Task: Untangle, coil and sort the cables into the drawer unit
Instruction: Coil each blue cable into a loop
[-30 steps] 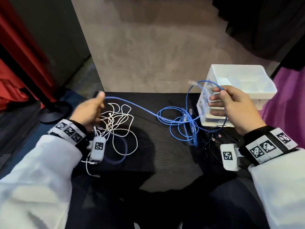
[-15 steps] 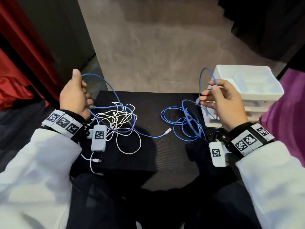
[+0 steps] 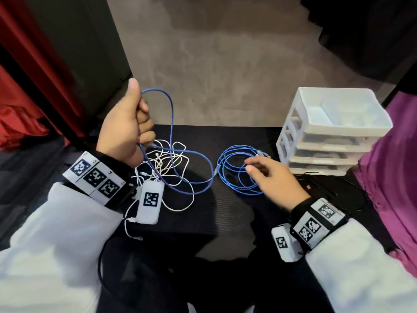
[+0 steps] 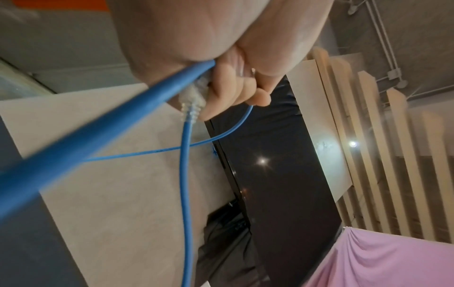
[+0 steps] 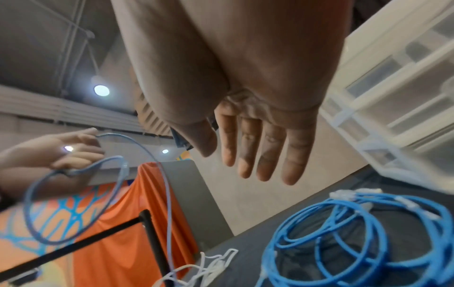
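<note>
At centre left of the frame, the left hand (image 3: 126, 129) clenches the thin blue network cable (image 3: 172, 114) while the right hand (image 3: 274, 177) hovers released, so pulling may drag the tangled thin white cable (image 3: 171, 159) lying under it.

Head view steeply down over the table (image 3: 225, 211); wrist views close, upward along palms, sharing blue cables (image 5: 343, 233).

My right hand (image 5: 250, 136) flat, fingers straight, hovering above blue cable coil (image 5: 343, 238) on black table (image 5: 245, 258). Drawer unit (image 5: 398, 93) right. My left hand (image 5: 59, 153) grips blue cable loop (image 5: 73, 194).
</note>
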The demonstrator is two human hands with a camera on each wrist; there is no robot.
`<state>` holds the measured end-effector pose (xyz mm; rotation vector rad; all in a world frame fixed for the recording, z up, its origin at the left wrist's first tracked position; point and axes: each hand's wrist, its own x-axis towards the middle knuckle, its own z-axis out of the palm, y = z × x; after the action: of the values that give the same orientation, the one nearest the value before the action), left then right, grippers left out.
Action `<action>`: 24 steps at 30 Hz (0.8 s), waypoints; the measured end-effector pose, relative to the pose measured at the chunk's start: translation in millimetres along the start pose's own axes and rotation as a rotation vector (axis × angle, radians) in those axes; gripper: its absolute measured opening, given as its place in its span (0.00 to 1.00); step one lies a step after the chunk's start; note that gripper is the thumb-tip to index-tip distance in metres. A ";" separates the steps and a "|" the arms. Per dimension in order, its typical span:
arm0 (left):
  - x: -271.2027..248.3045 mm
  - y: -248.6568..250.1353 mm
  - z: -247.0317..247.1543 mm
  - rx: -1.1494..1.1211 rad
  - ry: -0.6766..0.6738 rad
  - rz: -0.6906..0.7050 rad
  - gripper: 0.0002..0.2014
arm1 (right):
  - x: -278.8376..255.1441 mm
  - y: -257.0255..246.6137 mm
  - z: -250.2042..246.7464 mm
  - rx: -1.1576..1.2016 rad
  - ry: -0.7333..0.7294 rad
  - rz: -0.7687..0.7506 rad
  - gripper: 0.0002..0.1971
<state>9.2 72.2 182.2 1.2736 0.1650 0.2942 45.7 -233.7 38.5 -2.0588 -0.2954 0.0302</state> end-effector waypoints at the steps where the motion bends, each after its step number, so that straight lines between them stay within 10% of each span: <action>1: -4.1 -2.5 5.1 -0.010 -0.035 -0.019 0.25 | -4.8 -10.0 4.8 0.033 -0.004 -0.030 0.08; 7: -41.0 -25.9 44.6 0.194 -0.381 -0.120 0.23 | -22.2 -81.0 9.7 0.432 -0.095 -0.120 0.24; 14: -79.9 -75.9 55.9 0.603 -0.707 0.020 0.18 | -32.7 -97.6 -9.3 0.576 -0.029 -0.139 0.09; 21: -84.7 -137.0 1.4 0.818 -0.733 -0.032 0.18 | -37.3 -87.6 -82.9 0.665 0.213 -0.167 0.08; 24: -87.1 -140.4 -16.4 0.748 -0.515 0.008 0.17 | -45.1 -79.0 -108.1 0.532 0.221 -0.160 0.07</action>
<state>-60.6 23.7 39.7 2.0460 -0.1944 -0.1175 2.1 -300.6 155.1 -1.4909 -0.2783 -0.1966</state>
